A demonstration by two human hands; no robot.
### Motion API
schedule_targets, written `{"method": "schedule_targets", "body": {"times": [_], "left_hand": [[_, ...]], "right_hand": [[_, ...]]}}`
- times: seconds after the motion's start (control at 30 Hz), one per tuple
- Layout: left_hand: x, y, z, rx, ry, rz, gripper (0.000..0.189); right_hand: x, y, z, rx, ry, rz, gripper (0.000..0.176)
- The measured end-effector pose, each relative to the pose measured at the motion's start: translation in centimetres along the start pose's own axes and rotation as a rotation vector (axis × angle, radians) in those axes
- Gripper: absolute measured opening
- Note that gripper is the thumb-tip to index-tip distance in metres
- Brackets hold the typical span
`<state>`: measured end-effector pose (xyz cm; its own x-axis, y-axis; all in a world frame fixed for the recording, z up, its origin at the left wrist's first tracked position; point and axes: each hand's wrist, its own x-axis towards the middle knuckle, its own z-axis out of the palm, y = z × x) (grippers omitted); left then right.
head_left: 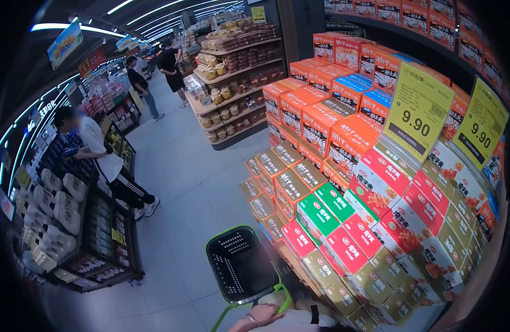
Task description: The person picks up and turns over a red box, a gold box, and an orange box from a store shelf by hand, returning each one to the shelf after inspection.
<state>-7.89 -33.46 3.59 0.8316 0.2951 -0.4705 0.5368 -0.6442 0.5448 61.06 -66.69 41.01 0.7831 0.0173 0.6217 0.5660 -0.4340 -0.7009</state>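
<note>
At the bottom centre my left hand (261,316), with a bracelet on the wrist, is closed at the green handle (283,297) of a shopping basket. The black basket (211,260) with a green rim hangs or stands just ahead of it, and no goods can be made out inside. Of my right side only a blurred forearm (482,290) shows along the right edge; the hand itself is out of sight. Beside the basket rises a stepped stack of food boxes, with a green box (321,213), a red box (345,243) and gold boxes (376,276).
Yellow price signs (418,110) reading 9.90 stand over the stack. Orange boxes (321,124) continue behind it. A shelf of jars (230,110) stands farther back. At left, a person in white (94,138) stands by a display (72,238); two people are farther down the aisle (180,193).
</note>
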Motion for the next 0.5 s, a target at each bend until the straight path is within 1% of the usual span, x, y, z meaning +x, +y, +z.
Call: {"method": "schedule_targets", "body": {"times": [0.03,0.17,0.23,0.27,0.33,0.37,0.4,0.43,0.47,0.5], "left_hand": [[0.0,0.2,-0.1,0.008,-0.02,-0.011,0.053],[-0.2,-0.1,0.6,0.008,0.023,0.001,0.053],[-0.4,-0.1,0.7,0.007,0.019,-0.057,0.055],[-0.6,-0.1,0.7,0.003,0.02,-0.066,0.055],[-1.2,-0.1,0.6,-0.035,0.037,-0.062,0.054],[-1.5,-0.2,0.5,-0.04,0.038,-0.072,0.054],[-1.9,-0.3,0.3,-0.11,0.042,-0.075,0.051],[-2.2,-0.4,0.3,-0.179,0.047,-0.075,0.049],[-2.4,-0.7,0.5,-0.183,0.05,-0.079,0.049],[-2.4,-1.2,0.8,-0.243,0.053,-0.095,0.046]], "right_hand": [[0.2,0.1,-0.2,-0.006,0.002,0.008,0.053],[0.6,0.6,-0.6,-0.074,0.1,-0.063,0.053],[0.8,0.3,-1.4,-0.134,0.188,-0.103,0.053],[0.9,0.0,-1.9,-0.172,0.223,-0.087,0.053],[0.3,-2.9,-4.0,-0.231,0.207,0.169,0.053],[0.0,-2.6,-5.6,-0.148,0.119,-0.012,0.051],[-2.3,-6.5,-5.5,-0.17,0.155,0.073,0.052],[-2.6,-5.5,-7.1,-0.031,0.086,-0.073,0.054],[-7.3,-11.6,-6.1,-0.031,0.039,-0.075,0.053],[-11.5,-16.8,-4.5,-0.036,0.059,-0.064,0.046]]}}
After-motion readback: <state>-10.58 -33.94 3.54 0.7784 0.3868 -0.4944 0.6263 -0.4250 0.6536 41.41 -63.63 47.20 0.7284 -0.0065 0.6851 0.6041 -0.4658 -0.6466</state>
